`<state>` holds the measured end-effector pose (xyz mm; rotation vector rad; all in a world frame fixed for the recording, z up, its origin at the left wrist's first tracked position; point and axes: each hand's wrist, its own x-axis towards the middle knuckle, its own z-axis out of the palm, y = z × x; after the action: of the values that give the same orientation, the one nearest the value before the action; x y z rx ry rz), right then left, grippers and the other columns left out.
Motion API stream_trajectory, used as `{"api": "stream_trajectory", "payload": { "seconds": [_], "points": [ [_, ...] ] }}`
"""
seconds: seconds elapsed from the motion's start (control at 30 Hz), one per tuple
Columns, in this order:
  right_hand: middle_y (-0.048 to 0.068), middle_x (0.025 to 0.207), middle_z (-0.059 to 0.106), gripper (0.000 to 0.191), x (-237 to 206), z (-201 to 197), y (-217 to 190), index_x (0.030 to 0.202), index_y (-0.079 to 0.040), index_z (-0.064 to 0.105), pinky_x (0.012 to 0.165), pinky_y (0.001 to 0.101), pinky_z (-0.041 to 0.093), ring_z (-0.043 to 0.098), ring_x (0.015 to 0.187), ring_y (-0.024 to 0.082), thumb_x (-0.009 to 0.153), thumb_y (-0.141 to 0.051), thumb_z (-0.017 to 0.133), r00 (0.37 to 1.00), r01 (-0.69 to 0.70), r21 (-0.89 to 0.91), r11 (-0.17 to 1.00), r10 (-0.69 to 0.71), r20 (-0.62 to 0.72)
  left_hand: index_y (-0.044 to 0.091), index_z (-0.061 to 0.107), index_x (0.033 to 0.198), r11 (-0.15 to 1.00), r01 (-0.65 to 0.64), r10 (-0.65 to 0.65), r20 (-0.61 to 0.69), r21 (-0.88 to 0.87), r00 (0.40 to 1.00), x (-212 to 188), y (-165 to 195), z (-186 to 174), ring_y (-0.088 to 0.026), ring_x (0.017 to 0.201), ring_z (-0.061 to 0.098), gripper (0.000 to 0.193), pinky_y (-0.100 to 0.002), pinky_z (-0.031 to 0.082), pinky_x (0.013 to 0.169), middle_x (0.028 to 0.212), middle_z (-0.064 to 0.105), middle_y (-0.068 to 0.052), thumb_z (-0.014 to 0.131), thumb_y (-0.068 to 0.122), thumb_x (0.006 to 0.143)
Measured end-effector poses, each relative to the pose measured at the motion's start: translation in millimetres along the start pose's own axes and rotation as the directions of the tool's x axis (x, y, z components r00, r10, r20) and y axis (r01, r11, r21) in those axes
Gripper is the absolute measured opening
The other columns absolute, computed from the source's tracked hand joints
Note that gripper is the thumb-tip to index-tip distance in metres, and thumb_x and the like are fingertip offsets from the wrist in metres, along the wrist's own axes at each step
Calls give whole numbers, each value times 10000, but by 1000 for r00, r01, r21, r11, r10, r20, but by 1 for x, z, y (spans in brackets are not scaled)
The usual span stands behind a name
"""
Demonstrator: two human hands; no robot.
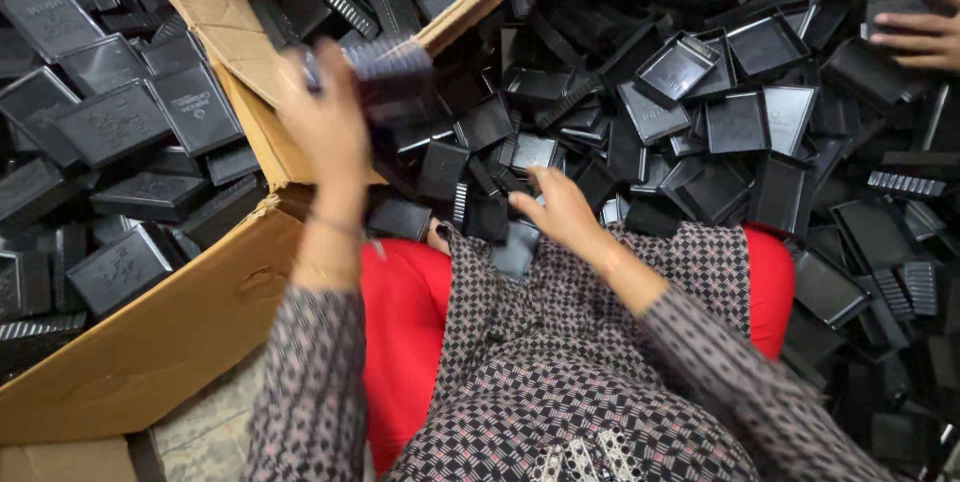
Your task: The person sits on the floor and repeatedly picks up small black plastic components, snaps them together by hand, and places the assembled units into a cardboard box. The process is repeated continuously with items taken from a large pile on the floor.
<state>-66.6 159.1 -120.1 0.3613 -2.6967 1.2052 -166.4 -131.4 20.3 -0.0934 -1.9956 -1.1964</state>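
Note:
My left hand is raised over the edge of a cardboard box and grips a black plastic comb-like piece, blurred by motion. My right hand rests low by my lap on the heap of black plastic parts, its fingers closed around a small black rectangular part. Both arms wear patterned sleeves. Red fabric covers my legs.
The cardboard box holds several finished black cases. Loose black trays and ribbed strips cover the floor ahead and to the right. Another person's hand touches parts at the top right. A patch of bare floor shows lower left.

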Motion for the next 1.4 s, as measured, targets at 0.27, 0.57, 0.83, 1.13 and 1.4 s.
{"api": "stream_trajectory", "payload": {
  "seconds": [0.27, 0.57, 0.83, 1.13, 1.4],
  "points": [
    [192, 880, 675, 299, 13, 2, -13, 959, 8, 662, 742, 447, 542, 685, 812, 367, 888, -275, 728, 992, -120, 50, 992, 117, 49, 88, 515, 1329, 743, 535, -484, 229, -403, 845, -58, 28, 27, -121, 798, 450, 388, -296, 424, 694, 1025, 541, -21, 459, 386, 1089],
    [193, 1097, 673, 294, -54, -23, -102, 1177, -12, 642, 945, 472, 515, 644, 1064, 400, 931, -168, 681, 855, 393, 329, 859, -473, 214, 72, 559, 1132, -461, 798, -517, 848, -388, 114, -206, 20, -22, -306, 906, 671, 368, -441, 581, 824, 1009, 657, -154, 655, 405, 1006],
    [135, 1093, 677, 247, -3, 28, -34, 999, -55, 635, 932, 502, 470, 667, 1111, 331, 793, -133, 747, 850, 527, -409, 745, -468, 242, 125, 594, 1187, -304, 723, -606, 711, -621, 356, -135, -6, -49, -344, 1099, 676, 334, -536, 555, 951, 1159, 700, -156, 572, 111, 854],
    [99, 1048, 732, 516, -57, -30, -46, 1297, 4, 615, 753, 364, 532, 643, 854, 191, 872, -246, 767, 843, -512, 728, 455, 427, 327, 129, 667, 1162, -270, 960, -657, 744, -78, -124, -206, 52, -6, -148, 967, 676, 353, -326, 546, 840, 1104, 723, 0, 617, 375, 914],
    [262, 1381, 533, 966, -69, -86, -78, 1502, 110, 392, 1057, 390, 458, 564, 1256, 369, 790, -345, 859, 976, -78, 167, 983, 109, -188, -20, 632, 1130, 231, 945, -541, 776, -233, 324, -221, 60, 65, -182, 981, 598, 245, -339, 488, 856, 1103, 661, -81, 738, 185, 1049]
  ]
}}
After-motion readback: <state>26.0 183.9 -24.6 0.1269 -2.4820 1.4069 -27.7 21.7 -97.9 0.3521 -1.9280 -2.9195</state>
